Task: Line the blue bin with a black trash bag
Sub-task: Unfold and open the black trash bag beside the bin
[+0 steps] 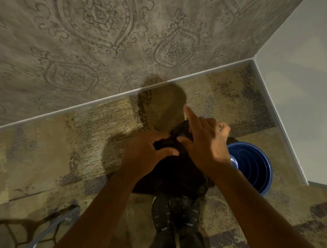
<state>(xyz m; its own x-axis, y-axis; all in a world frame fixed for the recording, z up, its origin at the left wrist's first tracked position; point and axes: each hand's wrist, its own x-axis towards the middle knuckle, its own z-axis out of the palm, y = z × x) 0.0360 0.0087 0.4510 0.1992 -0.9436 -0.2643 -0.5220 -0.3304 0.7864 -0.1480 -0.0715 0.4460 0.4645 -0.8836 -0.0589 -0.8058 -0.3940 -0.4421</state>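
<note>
A black trash bag (175, 172) hangs bunched in front of me, above my feet. My left hand (148, 153) grips its upper left edge with fingers curled into the plastic. My right hand (203, 141) pinches the top of the bag beside it, the index finger sticking up. The blue bin (255, 166) stands upright on the carpet just right of the bag, under my right forearm. Its ribbed inside is bare and the near rim is partly hidden by my arm.
A patterned wall (87, 34) runs along the back and a plain white wall (303, 83) closes the corner to the right of the bin. My dark shoes (174, 217) stand on patterned carpet (63, 147). A wire-frame object (45, 229) sits at bottom left.
</note>
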